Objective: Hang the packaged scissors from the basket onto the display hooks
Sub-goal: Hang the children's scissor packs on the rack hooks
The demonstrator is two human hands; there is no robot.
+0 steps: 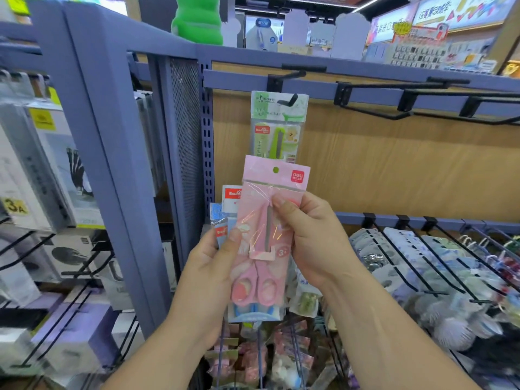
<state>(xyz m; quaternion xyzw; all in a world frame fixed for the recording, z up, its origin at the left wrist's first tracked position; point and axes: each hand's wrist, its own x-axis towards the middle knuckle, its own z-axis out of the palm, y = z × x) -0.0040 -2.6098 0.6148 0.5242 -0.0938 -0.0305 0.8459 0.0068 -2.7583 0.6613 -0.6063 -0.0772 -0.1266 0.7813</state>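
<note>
A pink packaged pair of scissors [261, 220] is held upright in front of the display. My right hand [312, 237] pinches its upper right side, thumb on the front. My left hand [213, 266] grips a small stack of scissor packs [225, 220] behind it, thumb pressed on the pink pack's left edge. A green packaged pair of scissors [277, 125] hangs on a black display hook [289, 76] just above. The basket [259, 358] with more packs sits low between my forearms, blurred.
Several bare black hooks [394, 88] stick out from the purple rail to the right, before a wooden back panel. A lower row of hooks [439, 254] carries packaged goods. A purple shelf post [112, 164] and boxed goods stand on the left.
</note>
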